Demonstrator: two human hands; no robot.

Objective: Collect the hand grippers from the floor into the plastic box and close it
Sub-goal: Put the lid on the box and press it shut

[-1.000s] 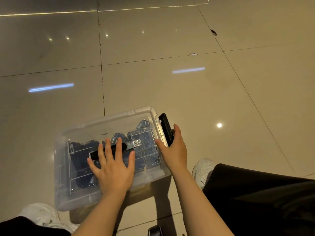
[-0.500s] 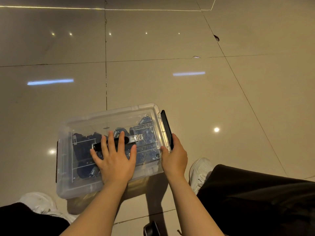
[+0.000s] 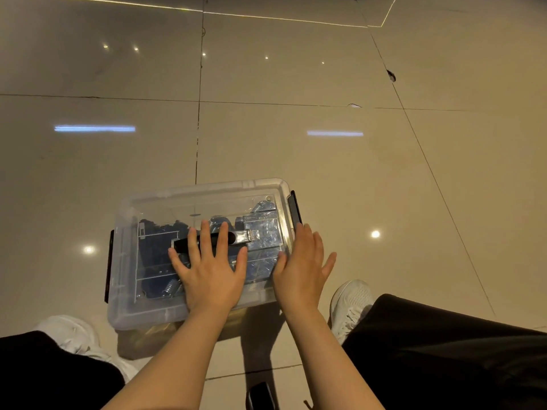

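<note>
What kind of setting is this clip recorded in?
Probably an indoor room or hall: a glossy beige tiled floor mirroring ceiling lights, with a person crouched over a clear plastic storage box set directly on it.

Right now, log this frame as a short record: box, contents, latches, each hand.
box: clear plastic box on tiled floor, lid on
contents: hand grippers seen through lid
latches: right latch and left latch both down
left hand: flat on lid, fingers across black handle
right hand: open at box's right edge

Lidded clear plastic box [image 3: 154, 309] holds blue hand grippers [image 3: 260, 229].
</note>
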